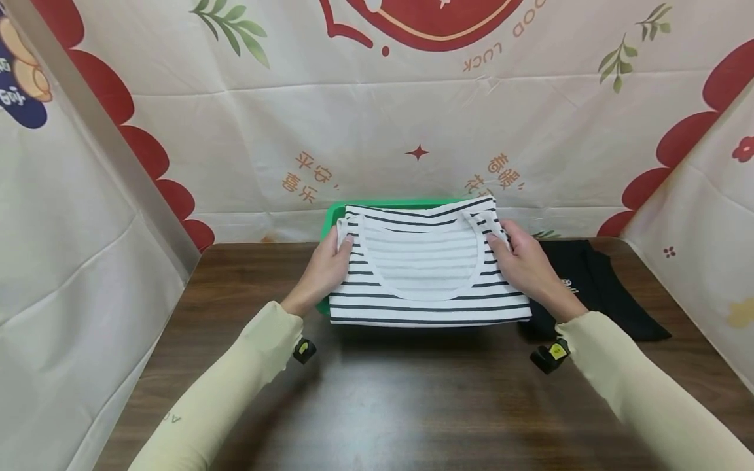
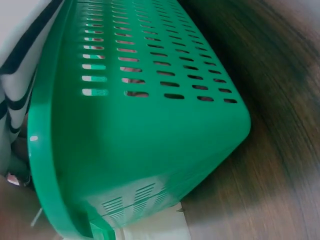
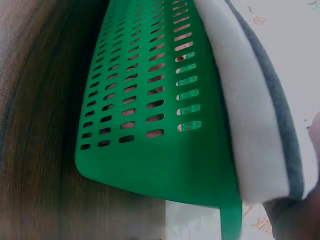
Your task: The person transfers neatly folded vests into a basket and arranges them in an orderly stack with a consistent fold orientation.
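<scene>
A folded white shirt with black stripes spans the space between my two hands, its round neckline facing up. My left hand pinches its left side, thumb on top; my right hand grips the right side the same way. Beneath the shirt is a green plastic basket, mostly covered in the head view. Its slotted wall fills the left wrist view, with striped cloth along the rim. In the right wrist view the shirt's folded edge lies over the basket's rim.
Dark folded clothing with a small white print lies on the brown wooden table, right of the basket. A printed white cloth hangs behind the table, with more cloth at both sides.
</scene>
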A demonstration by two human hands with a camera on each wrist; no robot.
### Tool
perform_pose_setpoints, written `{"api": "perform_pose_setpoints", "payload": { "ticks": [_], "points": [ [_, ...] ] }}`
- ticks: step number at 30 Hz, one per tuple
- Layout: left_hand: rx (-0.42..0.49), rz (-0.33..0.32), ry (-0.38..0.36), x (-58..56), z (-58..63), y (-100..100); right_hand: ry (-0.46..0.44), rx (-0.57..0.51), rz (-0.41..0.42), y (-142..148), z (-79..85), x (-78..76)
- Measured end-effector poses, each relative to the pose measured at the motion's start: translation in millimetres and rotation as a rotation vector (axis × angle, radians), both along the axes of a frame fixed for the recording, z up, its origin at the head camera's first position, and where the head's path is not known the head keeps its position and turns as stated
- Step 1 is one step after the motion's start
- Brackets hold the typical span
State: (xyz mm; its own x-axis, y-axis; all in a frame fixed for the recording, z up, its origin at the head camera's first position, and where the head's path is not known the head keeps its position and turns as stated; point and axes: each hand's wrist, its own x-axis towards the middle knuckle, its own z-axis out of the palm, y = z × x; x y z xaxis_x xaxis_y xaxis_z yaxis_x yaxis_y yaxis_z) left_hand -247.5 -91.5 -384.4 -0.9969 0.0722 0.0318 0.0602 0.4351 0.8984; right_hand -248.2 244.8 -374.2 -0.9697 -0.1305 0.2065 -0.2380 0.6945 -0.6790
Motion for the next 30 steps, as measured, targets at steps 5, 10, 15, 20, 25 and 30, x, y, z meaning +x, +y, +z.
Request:
{"api": "perform_pose_setpoints", "payload": {
  "ticks": [5, 10, 15, 20, 25, 30],
  "points": [
    [0.006, -0.009, -0.003, -2.3, -0.9, -1.0, 0.002, 0.000, 0.001, -0.7, -2.1, -4.9],
    [0.019, -0.034, 0.002, -6.2, -1.0, -0.6, -0.004, 0.013, -0.016, 0.8, -3.4, -7.8],
    [0.017, -0.036, -0.001, -9.5, 0.2, -2.6, 0.007, 0.020, -0.006, -0.2, -3.4, -12.3],
    [0.005, -0.028, -0.031, -11.3, 0.2, -4.0, -0.002, 0.014, 0.001, -0.3, -4.5, -16.0],
    [0.018, -0.033, -0.057, -13.7, 0.9, -4.2, -0.019, 0.015, -0.002, 0.3, -5.2, -19.4],
    [0.011, -0.032, -0.066, -16.5, 0.9, -5.6, -0.023, 0.021, 0.006, -0.5, -6.5, -24.7]
  ]
}}
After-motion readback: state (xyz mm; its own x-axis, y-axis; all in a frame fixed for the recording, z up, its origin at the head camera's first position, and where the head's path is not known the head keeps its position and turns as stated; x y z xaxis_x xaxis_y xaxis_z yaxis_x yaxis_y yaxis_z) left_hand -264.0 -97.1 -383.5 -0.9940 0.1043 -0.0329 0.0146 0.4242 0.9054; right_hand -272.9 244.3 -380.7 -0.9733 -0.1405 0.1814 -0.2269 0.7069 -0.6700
